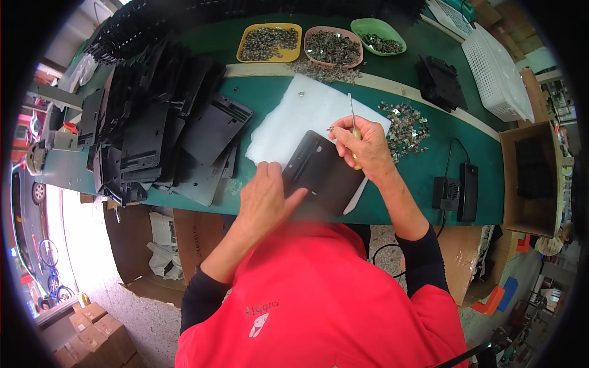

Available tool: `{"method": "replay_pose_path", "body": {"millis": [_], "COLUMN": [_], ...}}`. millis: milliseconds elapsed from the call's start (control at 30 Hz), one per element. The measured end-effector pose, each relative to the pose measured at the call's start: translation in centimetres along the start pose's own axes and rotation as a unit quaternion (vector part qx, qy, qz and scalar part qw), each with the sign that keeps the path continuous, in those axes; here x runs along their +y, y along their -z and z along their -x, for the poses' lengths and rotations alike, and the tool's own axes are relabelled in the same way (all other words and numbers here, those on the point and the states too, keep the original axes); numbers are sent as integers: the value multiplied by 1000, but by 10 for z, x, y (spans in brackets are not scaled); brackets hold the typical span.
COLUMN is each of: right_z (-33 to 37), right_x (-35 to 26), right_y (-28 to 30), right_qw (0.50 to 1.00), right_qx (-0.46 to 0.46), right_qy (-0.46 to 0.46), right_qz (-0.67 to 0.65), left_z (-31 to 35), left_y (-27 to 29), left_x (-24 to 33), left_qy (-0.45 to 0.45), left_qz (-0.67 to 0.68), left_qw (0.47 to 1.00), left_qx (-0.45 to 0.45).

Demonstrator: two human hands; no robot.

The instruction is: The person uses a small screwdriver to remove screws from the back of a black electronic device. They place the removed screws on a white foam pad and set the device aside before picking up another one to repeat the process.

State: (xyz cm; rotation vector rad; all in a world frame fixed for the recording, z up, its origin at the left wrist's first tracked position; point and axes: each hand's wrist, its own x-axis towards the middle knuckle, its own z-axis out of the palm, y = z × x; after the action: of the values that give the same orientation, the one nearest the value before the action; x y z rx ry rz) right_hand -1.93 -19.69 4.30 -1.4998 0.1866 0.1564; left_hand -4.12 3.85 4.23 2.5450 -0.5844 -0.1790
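Observation:
A flat black plastic panel [325,175] lies tilted on a white foam sheet [273,132], near the bench's front edge. Along its left edge rests my left hand [267,199], thumb across the panel and fingers at the upper left corner, holding it steady. Above the panel's far right corner, my right hand [367,147] is closed around a thin-shafted hand tool with a yellowish handle [357,134], its metal shaft pointing up and away. A tiny metal piece [330,129] shows at the thumb and forefinger tips; its exact shape is too small to tell.
Black panels [147,135] are heaped at the left. Small metal clips [405,129] lie loose at the right; yellow [299,44], pink [306,46] and green [402,44] trays hold more. A black device [468,193] with a cable sits at front right, near an open carton [510,184].

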Motion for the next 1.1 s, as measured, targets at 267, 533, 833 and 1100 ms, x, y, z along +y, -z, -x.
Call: {"method": "replay_pose_path", "body": {"millis": [267, 533, 833, 1100], "right_z": [-2, 34, 15, -17], "right_x": [38, -8, -13, -4], "right_y": [17, 19, 32, 29], "right_qw": [944, 991, 914, 853], "right_qx": [97, 49, -46, -116], "right_qy": [135, 62, 189, 238], "right_qz": [284, 110, 356, 449], "left_z": [-17, -69, -151, -132], "left_y": [1, -1, -6, -11], "left_x": [-2, -2, 11, -9], "left_qy": [86, 40, -189, -134], "left_qz": [174, 430, 152, 58], "left_qw": [981, 894, 967, 989], "left_qx": [-17, 115, -83, -39]}}
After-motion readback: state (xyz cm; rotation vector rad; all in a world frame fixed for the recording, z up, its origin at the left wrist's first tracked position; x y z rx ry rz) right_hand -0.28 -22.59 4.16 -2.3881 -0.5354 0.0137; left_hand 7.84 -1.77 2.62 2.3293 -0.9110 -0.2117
